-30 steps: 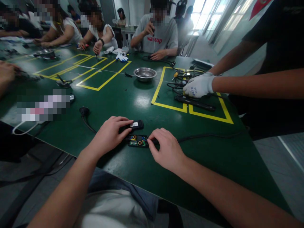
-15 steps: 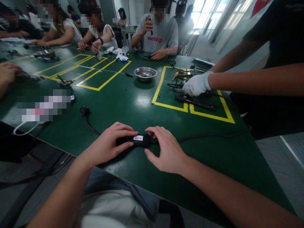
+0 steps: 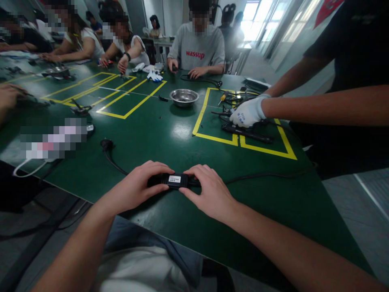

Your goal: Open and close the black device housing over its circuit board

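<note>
A small black box with a white printed label (image 3: 174, 180) sits in line on a black cable, low over the green table (image 3: 170, 142). My left hand (image 3: 142, 182) pinches its left end between thumb and fingers. My right hand (image 3: 208, 192) closes on its right end the same way. The cable (image 3: 261, 175) runs off to the right along the tabletop. On the left it comes out past my left hand and ends in a black plug (image 3: 106, 144). My palms and fingers hide the ends of the box.
A steel bowl (image 3: 184, 97) stands ahead. At right, a co-worker's gloved hand (image 3: 247, 112) is among black cables and a black bar-shaped part (image 3: 247, 133) inside yellow tape. A pixelated, pale object (image 3: 56, 138) lies left. Several people sit across the table.
My right hand has closed from spread fingers onto the right end of the black box. The person opposite has lowered the screwdriver hand to the table.
</note>
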Action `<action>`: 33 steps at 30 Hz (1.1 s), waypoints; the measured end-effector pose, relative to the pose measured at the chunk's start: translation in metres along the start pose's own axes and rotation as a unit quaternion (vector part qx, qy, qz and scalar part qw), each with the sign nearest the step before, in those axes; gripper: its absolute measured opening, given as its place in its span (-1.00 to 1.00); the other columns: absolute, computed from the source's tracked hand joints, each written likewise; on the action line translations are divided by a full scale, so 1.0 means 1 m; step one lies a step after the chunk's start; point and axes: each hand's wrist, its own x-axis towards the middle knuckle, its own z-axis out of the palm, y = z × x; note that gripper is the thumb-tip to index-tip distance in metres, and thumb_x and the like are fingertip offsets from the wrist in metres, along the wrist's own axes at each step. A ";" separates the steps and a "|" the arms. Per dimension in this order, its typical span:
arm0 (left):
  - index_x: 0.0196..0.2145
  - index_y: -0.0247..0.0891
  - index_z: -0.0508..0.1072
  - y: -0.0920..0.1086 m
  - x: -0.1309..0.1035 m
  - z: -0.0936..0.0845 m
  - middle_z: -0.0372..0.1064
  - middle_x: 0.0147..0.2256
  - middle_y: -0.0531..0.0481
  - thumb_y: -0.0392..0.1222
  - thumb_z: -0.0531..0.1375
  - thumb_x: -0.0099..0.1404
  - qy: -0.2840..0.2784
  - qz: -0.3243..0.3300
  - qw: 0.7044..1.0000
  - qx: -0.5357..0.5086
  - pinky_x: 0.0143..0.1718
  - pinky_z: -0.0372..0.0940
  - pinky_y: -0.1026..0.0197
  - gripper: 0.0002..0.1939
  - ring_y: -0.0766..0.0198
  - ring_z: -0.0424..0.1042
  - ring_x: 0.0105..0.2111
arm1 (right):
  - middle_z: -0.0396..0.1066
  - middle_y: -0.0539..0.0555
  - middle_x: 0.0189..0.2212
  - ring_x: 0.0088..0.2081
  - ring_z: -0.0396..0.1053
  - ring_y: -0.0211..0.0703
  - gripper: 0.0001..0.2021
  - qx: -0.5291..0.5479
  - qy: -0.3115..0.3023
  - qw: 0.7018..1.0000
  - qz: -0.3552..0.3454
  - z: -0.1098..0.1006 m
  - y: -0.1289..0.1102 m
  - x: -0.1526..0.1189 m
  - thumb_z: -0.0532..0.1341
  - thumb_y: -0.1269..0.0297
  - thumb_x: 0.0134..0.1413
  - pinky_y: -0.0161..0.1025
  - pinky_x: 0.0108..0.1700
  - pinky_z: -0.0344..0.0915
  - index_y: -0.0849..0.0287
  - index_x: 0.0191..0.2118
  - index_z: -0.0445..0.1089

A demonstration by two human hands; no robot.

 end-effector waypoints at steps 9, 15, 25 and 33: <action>-0.05 -0.19 0.45 0.001 0.020 0.004 0.62 0.06 -0.14 -0.09 0.29 0.47 0.114 -0.075 0.991 -0.003 0.09 0.47 -0.03 -0.82 0.04 0.58 0.01 | 0.50 0.12 -0.14 -0.14 0.47 0.04 -0.64 0.049 0.054 0.997 0.007 0.002 0.001 -0.005 0.31 0.25 0.28 0.02 -0.04 0.40 0.11 0.14 0.30; -0.13 -0.17 0.55 -0.001 0.017 0.008 0.61 0.10 -0.16 -0.07 0.18 0.53 0.058 -0.053 0.995 0.069 0.15 0.45 -0.10 -0.82 -0.01 0.57 0.06 | 0.52 0.10 -0.25 -0.19 0.44 0.01 -0.93 -0.020 0.036 0.999 -0.033 0.004 0.003 -0.003 0.29 0.37 0.28 -0.05 -0.13 0.32 0.08 -0.17 0.39; -0.14 -0.18 0.60 0.001 -0.013 0.004 0.57 -0.23 -0.05 -0.09 0.23 0.52 0.033 -0.024 0.995 0.087 -0.21 0.41 0.17 -0.83 0.14 0.55 -0.24 | 0.54 0.06 -0.22 -0.22 0.52 -0.07 -0.93 0.020 0.039 0.999 -0.015 0.003 0.004 -0.004 0.35 0.36 0.31 -0.14 -0.19 0.39 0.07 -0.18 0.46; -0.19 -0.20 0.62 0.002 -0.009 0.001 0.59 -0.27 -0.05 -0.03 0.23 0.55 0.056 -0.020 0.997 0.042 -0.24 0.41 0.22 -0.76 0.19 0.55 -0.29 | 0.54 0.07 -0.20 -0.20 0.53 -0.07 -0.97 0.045 0.074 0.995 -0.041 0.002 0.004 -0.005 0.30 0.35 0.36 -0.14 -0.19 0.42 0.07 -0.17 0.46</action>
